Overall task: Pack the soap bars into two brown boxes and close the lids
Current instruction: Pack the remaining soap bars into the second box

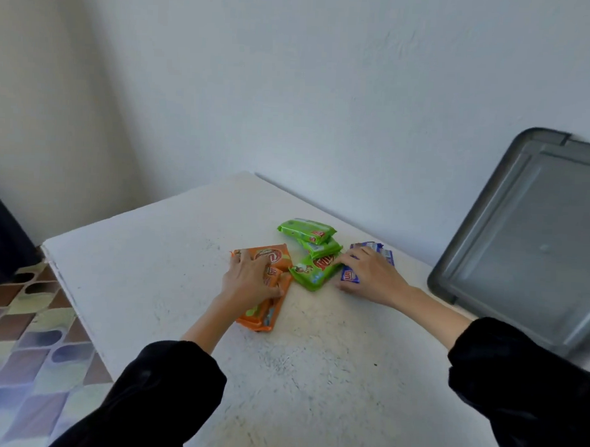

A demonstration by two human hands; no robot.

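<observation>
Soap bars: three colour groups lie clustered on the white tabletop (171, 286), with the green soap packets (311, 254) in the middle as my landmark.
Left hand: the left hand (251, 282) lies flat and spread on the orange soap packets (268, 289), just left of the green ones; it presses down on them rather than gripping, probably to gather the stack.
Right hand: the right hand (368, 276) rests palm-down, fingers loosely spread, on the blue soap packets (369, 259), just right of the green ones; nothing is lifted.
Why so placed: both hands seem to be herding the packets into one pile before packing.
Brown boxes: none in view, so packing looks not yet begun.
Edges: the green packets sit near the tabletop's far edge by the wall; a push away from the person risks a fall.
Open room: bare tabletop stretches nearer the person than the green packets.
Grey lid: a grey plastic lid (537, 238) leans right of the blue packets, well apart.
</observation>
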